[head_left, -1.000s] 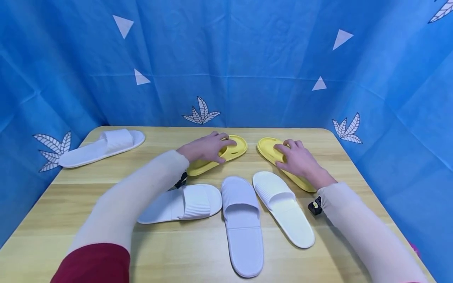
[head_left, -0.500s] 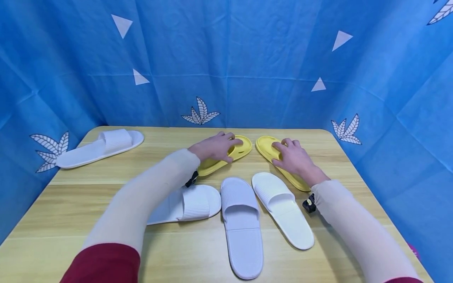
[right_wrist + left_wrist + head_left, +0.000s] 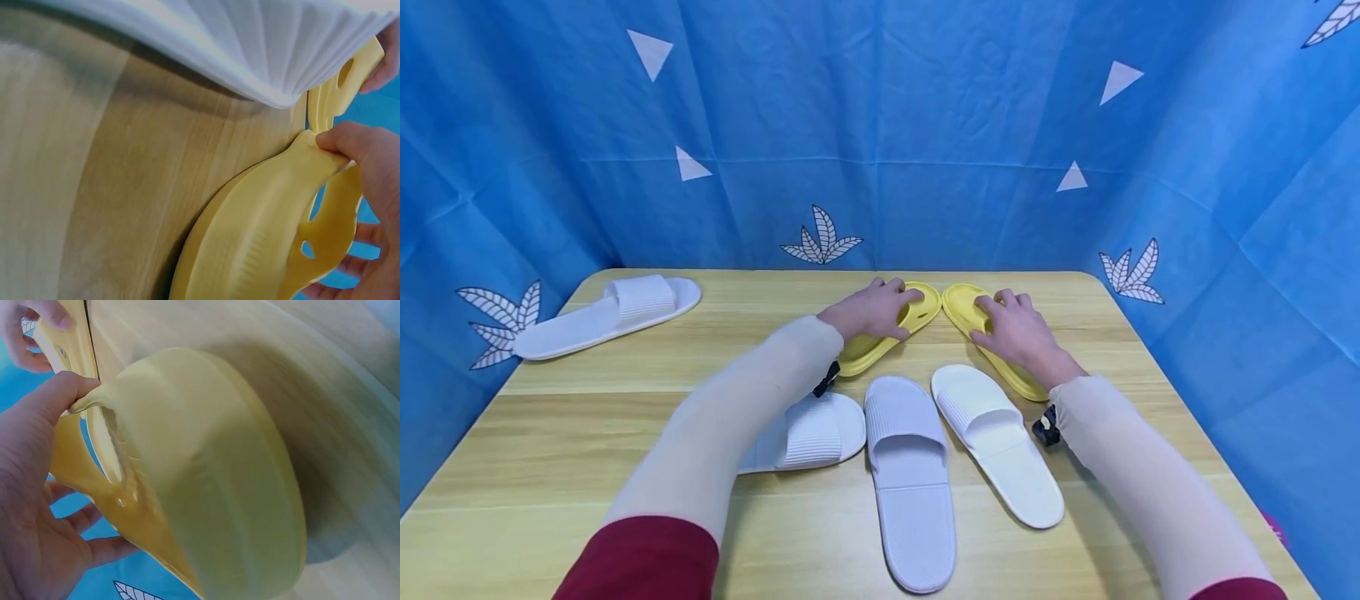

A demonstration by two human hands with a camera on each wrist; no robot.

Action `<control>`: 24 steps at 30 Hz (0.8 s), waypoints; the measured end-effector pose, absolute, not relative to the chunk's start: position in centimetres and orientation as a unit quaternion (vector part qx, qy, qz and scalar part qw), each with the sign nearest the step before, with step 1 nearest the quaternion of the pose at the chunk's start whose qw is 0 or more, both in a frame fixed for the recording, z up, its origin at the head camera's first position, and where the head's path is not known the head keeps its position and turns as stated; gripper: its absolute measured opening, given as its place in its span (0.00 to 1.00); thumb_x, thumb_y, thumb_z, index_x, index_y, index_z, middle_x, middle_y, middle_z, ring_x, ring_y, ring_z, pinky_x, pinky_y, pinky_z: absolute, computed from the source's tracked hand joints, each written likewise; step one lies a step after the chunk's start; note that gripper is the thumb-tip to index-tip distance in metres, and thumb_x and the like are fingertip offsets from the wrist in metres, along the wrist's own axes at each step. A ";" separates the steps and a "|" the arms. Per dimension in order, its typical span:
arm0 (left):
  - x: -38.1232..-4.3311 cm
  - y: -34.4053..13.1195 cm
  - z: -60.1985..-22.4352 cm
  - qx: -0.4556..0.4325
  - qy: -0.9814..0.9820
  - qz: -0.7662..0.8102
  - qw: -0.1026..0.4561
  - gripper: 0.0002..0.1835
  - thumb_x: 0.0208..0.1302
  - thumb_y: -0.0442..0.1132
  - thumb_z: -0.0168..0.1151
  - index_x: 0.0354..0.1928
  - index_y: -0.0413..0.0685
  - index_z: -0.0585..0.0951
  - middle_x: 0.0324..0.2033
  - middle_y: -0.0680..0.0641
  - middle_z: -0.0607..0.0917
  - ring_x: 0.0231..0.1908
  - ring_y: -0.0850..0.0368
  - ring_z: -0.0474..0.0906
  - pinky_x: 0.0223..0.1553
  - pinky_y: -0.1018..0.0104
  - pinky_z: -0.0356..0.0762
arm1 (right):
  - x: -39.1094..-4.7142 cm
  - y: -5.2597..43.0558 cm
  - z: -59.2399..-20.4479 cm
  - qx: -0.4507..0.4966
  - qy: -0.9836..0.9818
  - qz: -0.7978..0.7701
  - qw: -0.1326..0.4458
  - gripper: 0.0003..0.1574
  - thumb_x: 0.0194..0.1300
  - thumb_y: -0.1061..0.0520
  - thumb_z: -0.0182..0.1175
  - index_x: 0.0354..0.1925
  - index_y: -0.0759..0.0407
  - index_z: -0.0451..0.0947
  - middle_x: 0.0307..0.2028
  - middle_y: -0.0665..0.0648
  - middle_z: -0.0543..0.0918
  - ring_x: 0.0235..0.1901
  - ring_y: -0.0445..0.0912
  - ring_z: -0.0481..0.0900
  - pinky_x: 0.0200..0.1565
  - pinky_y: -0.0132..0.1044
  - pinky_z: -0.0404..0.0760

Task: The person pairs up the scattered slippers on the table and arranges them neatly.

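Observation:
Near the table's back edge, my left hand (image 3: 874,310) grips a yellow slipper (image 3: 929,303) across its strap. Thumb and fingers wrap the strap from both sides in the left wrist view, and the slipper's heel (image 3: 219,462) faces that camera. My right hand (image 3: 1018,337) likewise grips the other yellow slipper (image 3: 959,302) by its strap, with the thumb on the near edge in the right wrist view. The toes of the yellow pair come together, angled inward, touching or nearly so. Parts of both yellow slippers are hidden under the hands.
In front of my hands lie a white slipper (image 3: 812,429) pointing right, a pale lilac slipper (image 3: 917,517) and a cream slipper (image 3: 1017,471). Another white slipper (image 3: 602,321) lies at the back left. A blue curtain (image 3: 880,133) hangs behind the table (image 3: 587,442).
My left hand has slid its yellow slipper to the right. The right hand has shifted the other one slightly left, closing the gap between the toes. The remaining slippers stay put.

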State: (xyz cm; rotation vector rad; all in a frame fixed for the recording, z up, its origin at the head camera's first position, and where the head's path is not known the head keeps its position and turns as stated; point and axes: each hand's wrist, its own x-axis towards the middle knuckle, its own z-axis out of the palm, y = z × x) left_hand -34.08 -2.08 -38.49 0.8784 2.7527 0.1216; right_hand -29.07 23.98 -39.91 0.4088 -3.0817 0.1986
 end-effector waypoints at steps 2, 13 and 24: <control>-34.1 -2.0 -38.6 0.299 0.945 0.048 0.124 0.41 0.63 0.59 0.62 0.75 0.68 0.56 0.71 0.44 0.59 0.67 0.39 0.56 0.62 0.42 0.66 | -29.2 24.0 -39.9 0.127 -0.990 0.065 0.014 0.39 0.66 0.38 0.60 0.69 0.52 0.65 0.63 0.67 0.64 0.59 0.67 0.63 0.50 0.63 0.73; -33.7 -3.6 -37.8 0.310 0.934 0.113 0.138 0.41 0.64 0.59 0.62 0.75 0.64 0.57 0.71 0.41 0.58 0.68 0.37 0.57 0.65 0.41 0.60 | -28.5 25.7 -39.0 0.138 -0.980 0.135 -0.038 0.49 0.63 0.41 0.65 0.73 0.54 0.57 0.69 0.71 0.56 0.64 0.71 0.57 0.60 0.68 0.63; -33.5 -2.6 -37.9 0.306 0.937 0.114 0.125 0.38 0.65 0.57 0.61 0.74 0.61 0.60 0.68 0.43 0.64 0.65 0.41 0.62 0.65 0.46 0.62 | -28.6 26.1 -39.3 0.129 -0.981 0.142 -0.032 0.49 0.61 0.38 0.65 0.72 0.56 0.60 0.67 0.73 0.59 0.61 0.73 0.63 0.59 0.66 0.65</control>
